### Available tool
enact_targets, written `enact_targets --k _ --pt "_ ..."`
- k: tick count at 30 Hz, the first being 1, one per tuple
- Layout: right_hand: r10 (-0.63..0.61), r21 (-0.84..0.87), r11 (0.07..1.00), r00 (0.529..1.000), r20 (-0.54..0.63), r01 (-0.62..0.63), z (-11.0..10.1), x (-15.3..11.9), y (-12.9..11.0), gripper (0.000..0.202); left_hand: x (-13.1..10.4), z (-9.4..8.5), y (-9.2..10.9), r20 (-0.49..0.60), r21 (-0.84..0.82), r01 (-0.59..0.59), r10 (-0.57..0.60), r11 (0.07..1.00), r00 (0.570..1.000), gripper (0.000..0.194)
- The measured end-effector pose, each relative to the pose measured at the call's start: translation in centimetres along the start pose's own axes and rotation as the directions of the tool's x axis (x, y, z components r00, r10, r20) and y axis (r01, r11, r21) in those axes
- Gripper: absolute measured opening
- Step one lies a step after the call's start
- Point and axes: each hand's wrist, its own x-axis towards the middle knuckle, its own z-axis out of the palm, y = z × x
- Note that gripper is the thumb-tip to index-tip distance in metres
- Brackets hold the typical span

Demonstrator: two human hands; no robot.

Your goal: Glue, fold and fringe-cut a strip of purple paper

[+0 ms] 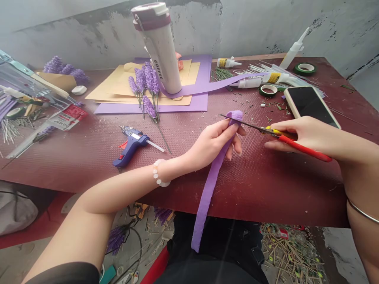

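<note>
Over the middle of the table, my left hand (219, 140) pinches a purple crepe paper strip (211, 187) near its folded top, and the long tail hangs past the table edge to my lap. My right hand (291, 132) grips scissors (304, 149) with red and yellow handles. Their blades point left and lie across the strip's folded top, just above my left fingertips. I cannot tell whether the blades are parted. Left of my hands, a blue hot glue gun (130, 148) lies with a glue stick poking out of its back.
A coffee tumbler (167, 55) stands on tan and purple paper sheets (109, 90), beside purple flower sprigs (147, 83). To the right are a phone (310, 106), glue bottles (248, 83), green tape rolls (304, 69) and thin stems. A clear bag (53, 122) lies left.
</note>
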Motion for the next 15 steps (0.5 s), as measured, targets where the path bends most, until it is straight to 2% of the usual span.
enact_targets --k 4,8,15 --pt "0.015 0.016 1.0 0.999 0.043 -0.015 -0.1 0.1 -0.2 0.075 0.1 0.3 0.2 -0.071 -0.003 0.032 -0.032 0.999 0.997 0.031" --pt "0.062 -0.075 0.995 0.997 0.04 -0.059 -0.2 0.3 -0.6 0.075 0.2 0.4 0.3 -0.14 0.002 0.014 -0.014 1.0 0.99 0.031" --pt "0.103 -0.177 0.978 0.993 -0.054 -0.111 0.2 0.4 -1.9 0.08 0.3 0.1 -0.3 -0.12 0.096 -0.01 0.021 0.995 0.992 0.024"
